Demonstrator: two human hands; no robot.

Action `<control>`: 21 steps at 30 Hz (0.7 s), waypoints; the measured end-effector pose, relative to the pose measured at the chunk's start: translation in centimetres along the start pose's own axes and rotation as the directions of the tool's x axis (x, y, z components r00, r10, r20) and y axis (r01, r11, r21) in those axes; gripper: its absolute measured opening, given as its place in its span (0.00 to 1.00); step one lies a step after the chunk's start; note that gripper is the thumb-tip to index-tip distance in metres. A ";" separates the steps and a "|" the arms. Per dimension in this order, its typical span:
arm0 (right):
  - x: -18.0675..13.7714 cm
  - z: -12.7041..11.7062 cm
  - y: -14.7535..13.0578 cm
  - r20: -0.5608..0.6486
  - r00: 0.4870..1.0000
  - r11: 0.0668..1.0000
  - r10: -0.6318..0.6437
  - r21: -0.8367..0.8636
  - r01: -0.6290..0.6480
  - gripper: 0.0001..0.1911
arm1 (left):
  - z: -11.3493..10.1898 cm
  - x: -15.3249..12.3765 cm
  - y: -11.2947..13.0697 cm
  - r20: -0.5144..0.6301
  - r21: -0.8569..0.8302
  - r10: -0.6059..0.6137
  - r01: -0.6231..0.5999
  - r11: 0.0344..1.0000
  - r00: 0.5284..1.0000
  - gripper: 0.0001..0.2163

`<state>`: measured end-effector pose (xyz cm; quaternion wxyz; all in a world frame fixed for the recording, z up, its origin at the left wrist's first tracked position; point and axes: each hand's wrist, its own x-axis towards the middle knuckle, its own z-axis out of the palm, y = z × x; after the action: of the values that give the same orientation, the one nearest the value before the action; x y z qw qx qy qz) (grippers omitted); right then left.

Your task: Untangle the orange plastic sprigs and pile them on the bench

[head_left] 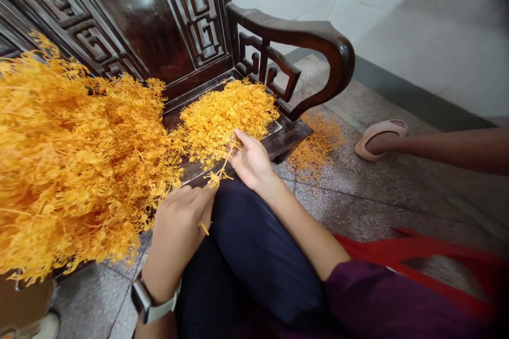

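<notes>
My left hand [181, 214], with a watch on its wrist, is closed around a thin yellow-orange plastic flower sprig [224, 165]. A short end of stem pokes out below its fingers. My right hand [251, 161] pinches the upper part of the same sprig, just in front of a small pile of similar yellow pieces [228, 111] on the wooden seat. A much larger heap of yellow sprigs [79, 164] fills the left side, close to my left hand. The fingertips of my left hand are partly hidden.
The dark carved wooden bench [159, 37] has a curved armrest [302, 37] at right. Loose orange pieces [316, 143] lie on the tiled floor beside it. Another person's foot in a pink shoe [379, 139] is at right. Something red [421, 249], perhaps a stool, stands at lower right.
</notes>
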<state>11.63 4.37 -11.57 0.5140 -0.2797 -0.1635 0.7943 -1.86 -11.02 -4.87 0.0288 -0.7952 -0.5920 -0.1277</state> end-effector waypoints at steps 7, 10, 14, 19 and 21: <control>2.8 -4.0 -0.8 -0.183 0.975 0.991 -0.130 -0.042 0.124 0.19 | -0.7 -1.0 -0.1 0.013 0.000 0.025 -0.025 1.000 1.000 0.09; 2.1 -4.3 -0.3 -0.055 0.998 0.996 0.032 -0.076 -0.036 0.12 | -0.7 -0.9 -0.5 -0.022 -0.042 0.008 -0.009 0.999 1.000 0.06; 1.4 -3.9 -0.2 0.030 0.997 0.991 0.065 -0.122 -0.060 0.07 | -0.4 -0.6 -0.5 -0.092 -0.103 -0.023 0.013 0.995 0.995 0.07; 1.0 -3.8 -0.6 0.102 0.994 0.981 0.051 -0.193 -0.031 0.10 | -0.5 -0.7 -0.4 -0.096 -0.159 -0.058 0.042 0.986 0.994 0.06; 0.8 -3.8 -0.8 0.148 0.987 0.978 0.061 -0.208 -0.029 0.12 | -0.6 -0.7 -0.4 -0.097 -0.173 -0.061 0.043 0.984 0.993 0.06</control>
<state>14.33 5.33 -14.37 0.4501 -0.2730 -0.2771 0.8038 -2.54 -11.73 -4.48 -0.0125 -0.7714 -0.5973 -0.2192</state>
